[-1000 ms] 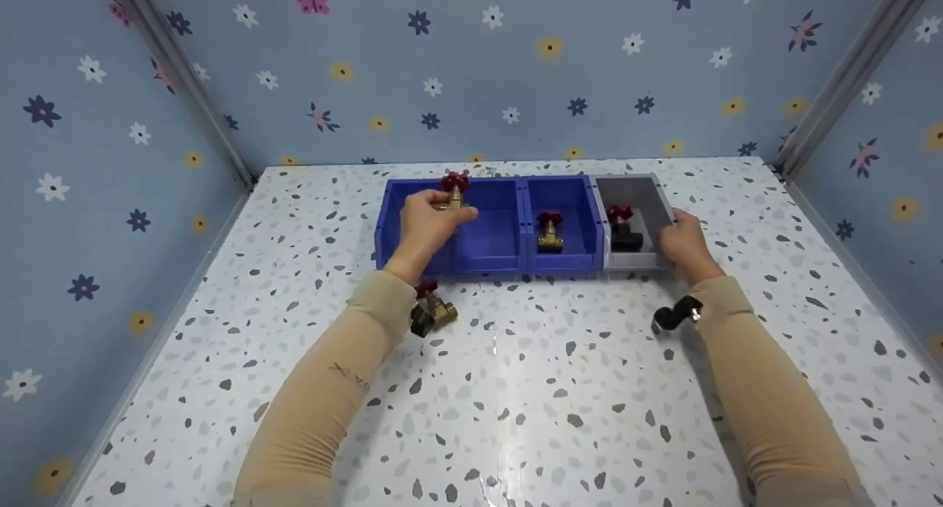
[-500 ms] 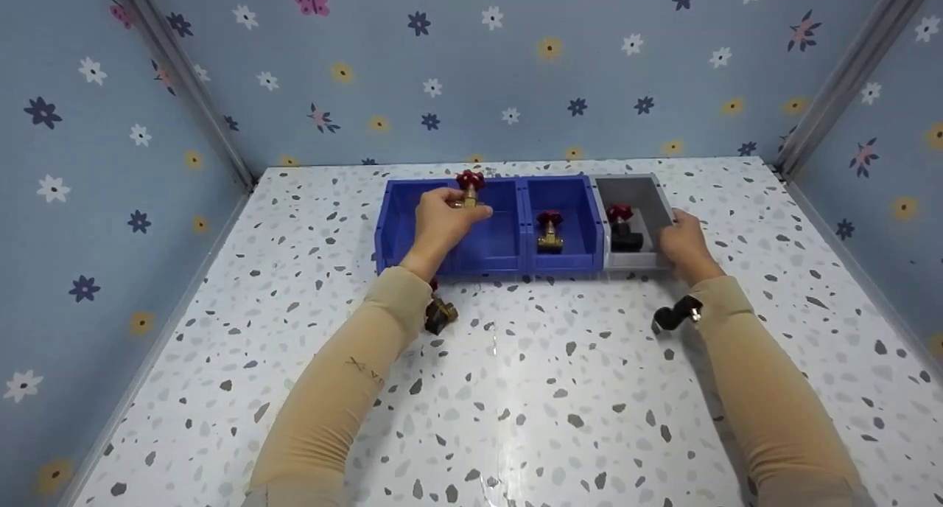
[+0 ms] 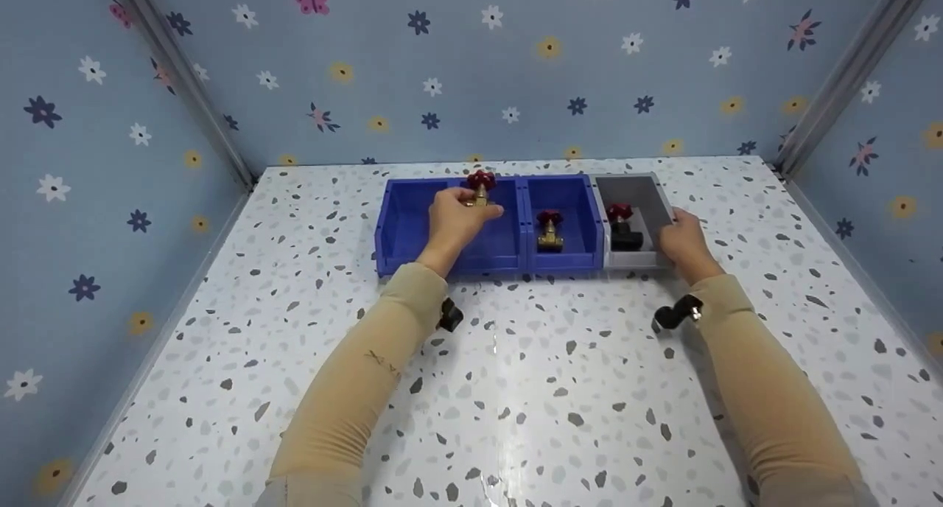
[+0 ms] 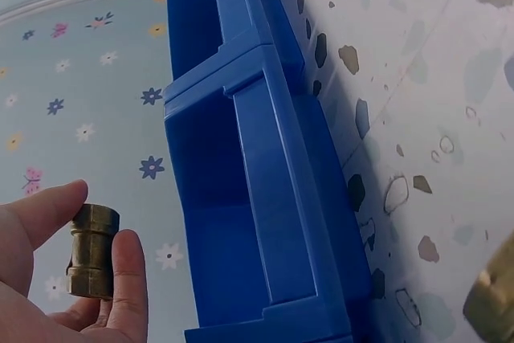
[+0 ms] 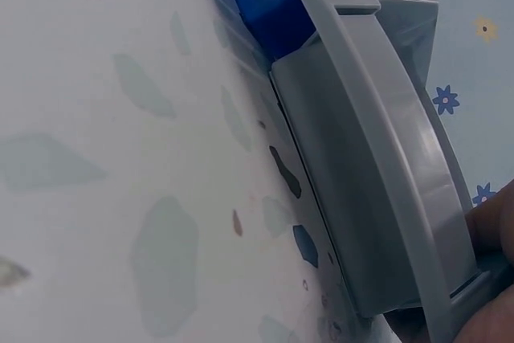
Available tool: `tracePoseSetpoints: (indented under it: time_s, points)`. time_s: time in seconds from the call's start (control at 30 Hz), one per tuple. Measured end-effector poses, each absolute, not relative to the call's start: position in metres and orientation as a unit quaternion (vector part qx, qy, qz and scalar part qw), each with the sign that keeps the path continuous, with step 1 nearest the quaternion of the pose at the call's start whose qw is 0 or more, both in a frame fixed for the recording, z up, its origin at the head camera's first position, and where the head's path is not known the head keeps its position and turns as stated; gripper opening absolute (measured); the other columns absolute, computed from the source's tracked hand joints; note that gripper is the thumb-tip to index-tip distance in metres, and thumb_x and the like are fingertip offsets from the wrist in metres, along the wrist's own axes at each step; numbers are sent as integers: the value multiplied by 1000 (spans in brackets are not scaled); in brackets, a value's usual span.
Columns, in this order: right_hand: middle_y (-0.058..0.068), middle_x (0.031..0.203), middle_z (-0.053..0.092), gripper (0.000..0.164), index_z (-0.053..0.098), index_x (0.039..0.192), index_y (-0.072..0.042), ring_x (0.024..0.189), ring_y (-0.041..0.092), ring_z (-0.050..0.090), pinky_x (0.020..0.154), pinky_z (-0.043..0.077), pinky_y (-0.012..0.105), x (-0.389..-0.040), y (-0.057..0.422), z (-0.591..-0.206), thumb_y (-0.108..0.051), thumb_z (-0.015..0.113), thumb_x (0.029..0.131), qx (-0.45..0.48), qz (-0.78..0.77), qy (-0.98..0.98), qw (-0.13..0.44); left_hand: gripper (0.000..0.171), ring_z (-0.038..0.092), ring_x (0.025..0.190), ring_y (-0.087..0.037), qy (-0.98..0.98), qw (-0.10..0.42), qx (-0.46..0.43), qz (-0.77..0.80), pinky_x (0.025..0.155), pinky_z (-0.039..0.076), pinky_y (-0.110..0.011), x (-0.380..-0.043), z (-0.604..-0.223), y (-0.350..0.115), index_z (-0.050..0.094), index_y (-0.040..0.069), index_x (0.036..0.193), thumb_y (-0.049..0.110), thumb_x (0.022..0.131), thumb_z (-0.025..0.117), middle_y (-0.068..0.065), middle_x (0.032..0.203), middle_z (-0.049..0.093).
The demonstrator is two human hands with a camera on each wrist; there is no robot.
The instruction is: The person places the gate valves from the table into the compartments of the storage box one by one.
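My left hand [image 3: 453, 223] pinches a brass valve with a red handwheel [image 3: 481, 181] above the second blue bin [image 3: 493, 253] from the left. In the left wrist view the valve's brass body [image 4: 92, 253] sits between thumb and fingers, apart from the bins. At the right end of the row, my right hand [image 3: 685, 245] grips the side wall of the grey bin [image 3: 635, 261]. Inside that bin lies a black valve [image 3: 626, 239] with a red handwheel. The blue bin beside it holds another brass valve [image 3: 549, 240], its red handwheel up.
The leftmost blue bin [image 3: 409, 260] adjoins the others in one row on the speckled table [image 3: 530, 389]. Part of another brass piece [image 4: 491, 299] shows at the left wrist view's right edge. Patterned walls [image 3: 508, 65] enclose the table's back and sides.
My left hand has moved right with the brass valve, from over the divider to over the second bin. Its sleeve now covers the brass valve on the table. My right hand has stayed put.
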State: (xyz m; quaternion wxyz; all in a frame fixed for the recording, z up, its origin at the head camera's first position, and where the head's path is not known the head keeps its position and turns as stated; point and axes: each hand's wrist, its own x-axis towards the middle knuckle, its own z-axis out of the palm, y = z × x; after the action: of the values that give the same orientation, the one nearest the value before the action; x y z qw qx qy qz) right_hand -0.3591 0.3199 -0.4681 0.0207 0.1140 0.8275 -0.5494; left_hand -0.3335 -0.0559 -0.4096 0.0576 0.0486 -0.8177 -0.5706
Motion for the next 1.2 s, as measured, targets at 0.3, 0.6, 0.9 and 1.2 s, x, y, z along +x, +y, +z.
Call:
tracePoseSetpoints:
  time_s: [0.3, 0.6, 0.9, 1.2]
  points:
    - [27, 163, 50, 69, 39, 164, 6, 148, 38, 48, 130, 37, 50, -361, 322, -472, 7, 32, 95, 109, -541, 834, 14, 53, 73, 105, -28, -815, 43, 61, -575, 97, 61, -41, -337, -415, -47, 70, -4, 131, 22, 89, 90, -17, 121, 76]
    - [27, 161, 52, 68, 40, 163, 6, 144, 36, 50, 128, 39, 48, -362, 322, -472, 7, 32, 96, 113, -544, 831, 14, 53, 74, 106, -29, -816, 37, 62, -573, 96, 61, -42, -339, -420, -41, 69, -5, 134, 19, 91, 88, -19, 121, 77]
    - [27, 161, 52, 68, 42, 162, 7, 144, 35, 50, 127, 39, 47, -361, 322, -471, 5, 32, 94, 109, -535, 838, 7, 50, 71, 96, -26, -820, 27, 53, -569, 92, 61, -41, -339, -425, -36, 68, -7, 133, 19, 94, 86, -20, 118, 77]
    - [28, 162, 51, 67, 39, 163, 7, 148, 38, 49, 128, 39, 49, -361, 321, -471, 6, 32, 96, 111, -538, 836, 8, 53, 71, 105, -27, -822, 10, 63, -565, 97, 60, -43, -340, -431, -33, 66, -4, 138, 19, 94, 86, -18, 121, 75]
